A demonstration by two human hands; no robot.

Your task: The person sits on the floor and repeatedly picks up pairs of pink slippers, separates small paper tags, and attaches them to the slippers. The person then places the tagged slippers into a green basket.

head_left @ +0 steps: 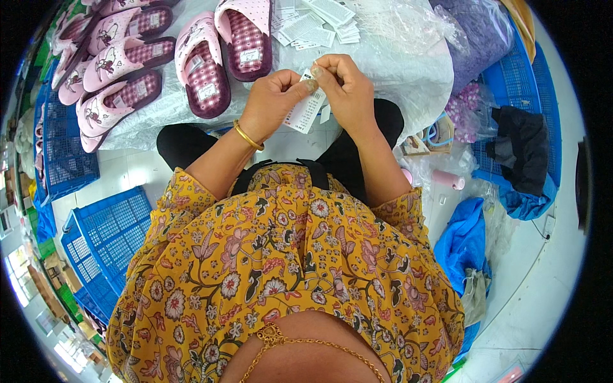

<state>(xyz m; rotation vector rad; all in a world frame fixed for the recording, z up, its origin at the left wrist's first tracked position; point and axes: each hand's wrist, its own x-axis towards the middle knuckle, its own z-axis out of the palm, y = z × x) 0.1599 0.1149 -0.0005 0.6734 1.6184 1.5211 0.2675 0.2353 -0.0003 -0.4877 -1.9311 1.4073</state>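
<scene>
Over the near edge of the plastic-covered table (255,105), both hands hold a white printed hang tag (305,115). My left hand (274,102) pinches it near the top between thumb and fingers. My right hand (345,92) is closed at its upper corner, thumb against fingertips; any string there is too small to make out. A small white slip (325,114) hangs beside the tag. Left of my hands lie two pink slippers, one nearer (207,80) and one farther (246,45), with plum checked insoles and small labels inside.
More pink slippers (121,102) are stacked at the table's left. Loose tags (313,29) lie at the far middle beside clear plastic (396,29). Blue crates (108,236) stand at left, and another blue crate (543,102) at right has dark cloth (520,143) over it.
</scene>
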